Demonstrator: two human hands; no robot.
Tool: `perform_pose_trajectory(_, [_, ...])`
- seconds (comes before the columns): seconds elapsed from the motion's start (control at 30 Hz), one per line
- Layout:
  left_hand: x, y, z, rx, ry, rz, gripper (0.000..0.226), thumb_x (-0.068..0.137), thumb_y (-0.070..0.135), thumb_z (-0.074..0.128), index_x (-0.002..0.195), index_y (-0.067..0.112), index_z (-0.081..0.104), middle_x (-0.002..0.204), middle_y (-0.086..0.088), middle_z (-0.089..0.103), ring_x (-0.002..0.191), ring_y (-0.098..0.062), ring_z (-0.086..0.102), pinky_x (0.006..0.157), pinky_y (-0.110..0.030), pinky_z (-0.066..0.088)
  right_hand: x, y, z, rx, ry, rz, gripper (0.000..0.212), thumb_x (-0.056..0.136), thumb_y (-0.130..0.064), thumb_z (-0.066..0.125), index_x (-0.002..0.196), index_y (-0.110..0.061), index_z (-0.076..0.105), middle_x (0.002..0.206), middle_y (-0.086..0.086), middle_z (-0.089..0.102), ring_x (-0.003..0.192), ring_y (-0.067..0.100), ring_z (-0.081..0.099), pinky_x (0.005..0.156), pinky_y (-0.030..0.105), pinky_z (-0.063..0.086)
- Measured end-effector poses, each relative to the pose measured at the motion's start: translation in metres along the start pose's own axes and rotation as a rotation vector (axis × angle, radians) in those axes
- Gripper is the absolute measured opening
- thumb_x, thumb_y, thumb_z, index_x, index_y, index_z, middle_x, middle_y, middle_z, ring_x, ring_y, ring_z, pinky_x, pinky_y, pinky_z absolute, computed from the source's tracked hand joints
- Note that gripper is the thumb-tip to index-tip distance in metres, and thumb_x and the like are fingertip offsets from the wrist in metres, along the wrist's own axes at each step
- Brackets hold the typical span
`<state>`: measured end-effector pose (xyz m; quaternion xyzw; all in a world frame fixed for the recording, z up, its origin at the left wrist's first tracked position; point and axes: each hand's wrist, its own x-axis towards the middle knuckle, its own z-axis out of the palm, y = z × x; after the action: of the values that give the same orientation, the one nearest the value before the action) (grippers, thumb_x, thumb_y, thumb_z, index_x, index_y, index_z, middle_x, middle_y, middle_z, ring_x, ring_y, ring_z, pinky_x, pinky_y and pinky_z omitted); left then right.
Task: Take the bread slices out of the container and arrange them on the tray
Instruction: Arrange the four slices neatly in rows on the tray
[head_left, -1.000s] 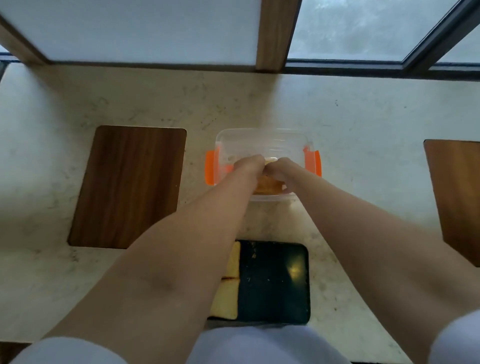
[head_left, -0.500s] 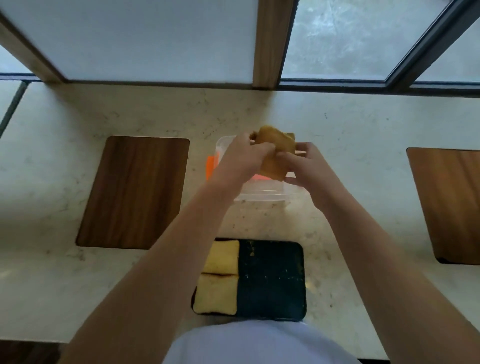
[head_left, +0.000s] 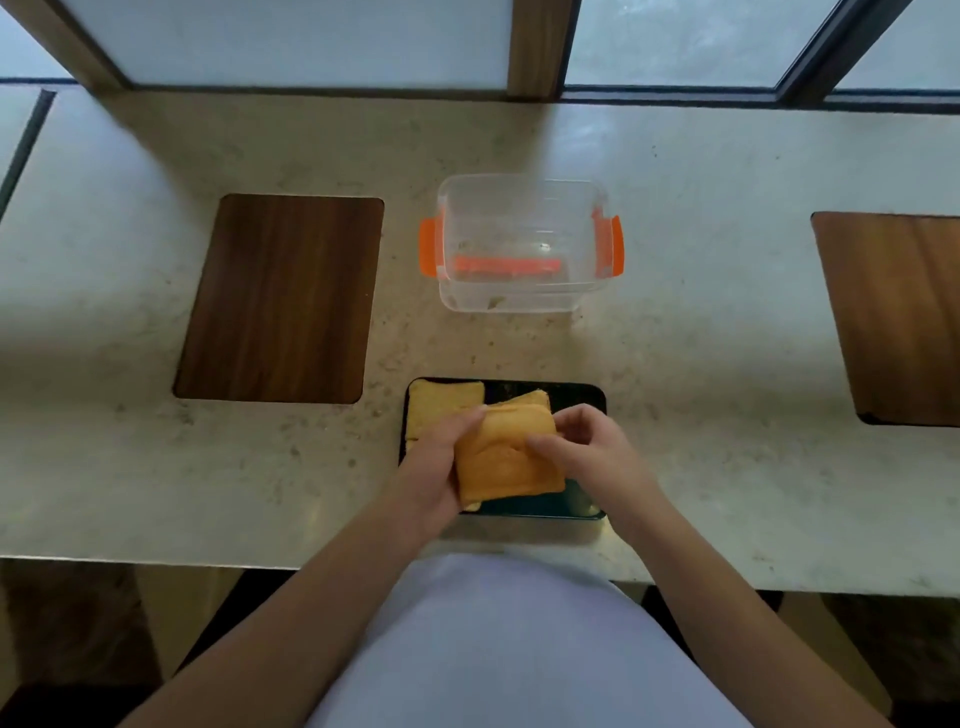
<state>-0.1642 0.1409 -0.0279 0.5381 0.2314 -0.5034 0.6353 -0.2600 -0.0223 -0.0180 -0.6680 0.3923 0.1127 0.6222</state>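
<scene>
A small stack of golden bread slices (head_left: 506, 457) hangs just above the black tray (head_left: 582, 506), held between both hands. My left hand (head_left: 434, 467) grips the stack's left edge and my right hand (head_left: 587, 449) pinches its right edge. A paler bread slice (head_left: 441, 402) lies flat in the tray's far left corner; what lies nearer on the tray is hidden by my left hand. The clear container (head_left: 519, 244) with orange side clips stands beyond the tray and looks empty apart from crumbs.
The tray sits near the front edge of a pale stone counter (head_left: 701, 364). A dark wooden inlay panel (head_left: 278, 299) lies to the left, another wooden panel (head_left: 898, 317) at the far right. Windows run along the back.
Both hands lifted the bread stack out of the container and carried it toward me, down over the tray. The container now stands without bread.
</scene>
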Motion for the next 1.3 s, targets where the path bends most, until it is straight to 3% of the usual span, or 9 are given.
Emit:
perform_pose_trajectory(0.13, [0.012, -0.013, -0.004, -0.147, 0.021, -0.044, 0.048, 0.091, 0.047, 0.062, 0.127, 0.015, 0.063, 0.116, -0.021, 0.073, 0.108, -0.040, 0.068, 0.088, -0.055, 0.058, -0.006, 0.020, 0.005, 0.145, -0.035, 0.101, 0.025, 0.091, -0.033, 0.075, 0.108, -0.018, 0.066, 0.112, 0.005, 0.072, 0.103, 0.021, 0.071, 0.090, 0.044, 0.061])
perform_pose_trajectory(0.23, [0.019, -0.016, -0.002, -0.128, 0.017, -0.021, 0.049, 0.092, 0.048, 0.063, 0.128, 0.015, 0.062, 0.116, -0.019, 0.073, 0.107, -0.038, 0.069, 0.093, -0.056, 0.055, -0.013, 0.028, 0.005, 0.171, -0.063, 0.100, 0.027, 0.092, -0.033, 0.073, 0.114, -0.020, 0.064, 0.114, 0.001, 0.072, 0.102, 0.016, 0.071, 0.083, 0.033, 0.061])
perform_pose_trajectory(0.33, [0.022, -0.007, -0.001, -0.176, 0.002, 0.029, 0.046, 0.097, 0.045, 0.056, 0.130, 0.013, 0.060, 0.114, -0.017, 0.075, 0.100, -0.032, 0.073, 0.075, -0.047, 0.062, -0.008, 0.034, -0.008, 0.334, -0.049, 0.112, 0.029, 0.092, -0.027, 0.074, 0.117, -0.014, 0.066, 0.115, 0.007, 0.073, 0.099, 0.017, 0.075, 0.077, 0.029, 0.060])
perform_pose_trajectory(0.47, [0.029, 0.012, -0.015, -0.273, 0.063, 0.105, 0.045, 0.102, 0.041, 0.048, 0.137, 0.013, 0.052, 0.127, -0.017, 0.065, 0.113, -0.034, 0.065, 0.071, -0.046, 0.061, 0.020, 0.043, -0.039, 0.512, 0.066, 0.193, 0.044, 0.094, -0.016, 0.071, 0.132, -0.003, 0.054, 0.126, 0.018, 0.067, 0.112, 0.032, 0.070, 0.094, 0.044, 0.059])
perform_pose_trajectory(0.73, [0.022, 0.004, -0.021, -0.168, 0.095, 0.035, 0.036, 0.103, 0.038, 0.047, 0.129, 0.015, 0.054, 0.125, -0.017, 0.065, 0.112, -0.035, 0.064, 0.083, -0.052, 0.058, 0.074, 0.051, -0.045, 0.183, 0.174, 0.271, 0.052, 0.095, -0.014, 0.072, 0.141, 0.000, 0.051, 0.130, 0.017, 0.062, 0.115, 0.031, 0.064, 0.084, 0.040, 0.060])
perform_pose_trajectory(0.83, [0.020, -0.003, -0.023, -0.134, 0.093, 0.009, 0.037, 0.103, 0.037, 0.047, 0.132, 0.015, 0.053, 0.127, -0.017, 0.065, 0.113, -0.036, 0.064, 0.087, -0.054, 0.057, 0.082, 0.048, -0.041, -0.243, 0.227, 0.191, 0.048, 0.091, -0.021, 0.073, 0.133, -0.002, 0.061, 0.118, 0.011, 0.066, 0.105, 0.027, 0.065, 0.086, 0.041, 0.059])
perform_pose_trajectory(0.97, [0.020, -0.004, -0.026, -0.116, 0.084, -0.001, 0.036, 0.103, 0.037, 0.048, 0.132, 0.017, 0.053, 0.127, -0.017, 0.065, 0.113, -0.035, 0.064, 0.086, -0.053, 0.058, 0.078, 0.045, -0.038, -0.644, 0.288, 0.035, 0.031, 0.087, -0.022, 0.068, 0.115, -0.007, 0.070, 0.108, 0.006, 0.069, 0.081, 0.016, 0.054, 0.061, 0.024, 0.044])
perform_pose_trajectory(1.13, [0.019, -0.007, -0.025, -0.045, 0.087, -0.016, 0.035, 0.101, 0.035, 0.051, 0.130, 0.015, 0.055, 0.127, -0.017, 0.065, 0.113, -0.035, 0.065, 0.075, -0.050, 0.061, 0.069, 0.058, -0.029, -0.887, 0.240, -0.225, 0.070, 0.081, -0.034, 0.077, 0.143, -0.019, 0.050, 0.144, 0.007, 0.046, 0.130, 0.028, 0.045, 0.100, 0.042, 0.048])
perform_pose_trajectory(1.3, [0.016, -0.010, -0.021, 0.013, 0.062, -0.036, 0.036, 0.101, 0.032, 0.052, 0.131, 0.013, 0.055, 0.126, -0.017, 0.066, 0.112, -0.036, 0.065, 0.074, -0.050, 0.062, 0.075, 0.060, -0.019, -1.160, 0.072, -0.300, 0.091, 0.077, -0.040, 0.081, 0.152, -0.023, 0.034, 0.156, 0.006, 0.037, 0.141, 0.031, 0.034, 0.107, 0.047, 0.041])
